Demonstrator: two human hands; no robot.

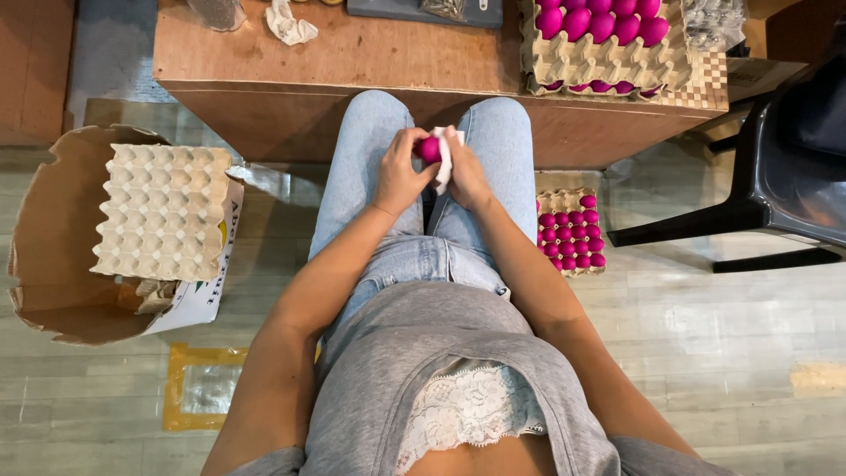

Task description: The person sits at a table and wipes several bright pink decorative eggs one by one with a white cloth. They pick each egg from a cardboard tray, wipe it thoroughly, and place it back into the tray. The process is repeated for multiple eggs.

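Observation:
I sit with both hands together over my lap, just below the edge of a wooden table (352,62). My left hand (398,172) grips a bright pink egg (428,149). My right hand (467,172) holds a white cloth (444,159) pressed against that egg. On the table at the upper right stands a stack of cardboard egg trays (599,62) filled with several pink eggs (599,19). On the floor by my right knee lies another tray of pink eggs (571,231).
An open cardboard box (53,238) on the floor at my left holds a stack of empty egg trays (163,211). A black plastic chair (784,176) stands at the right. A crumpled white cloth (289,25) lies on the table's far side.

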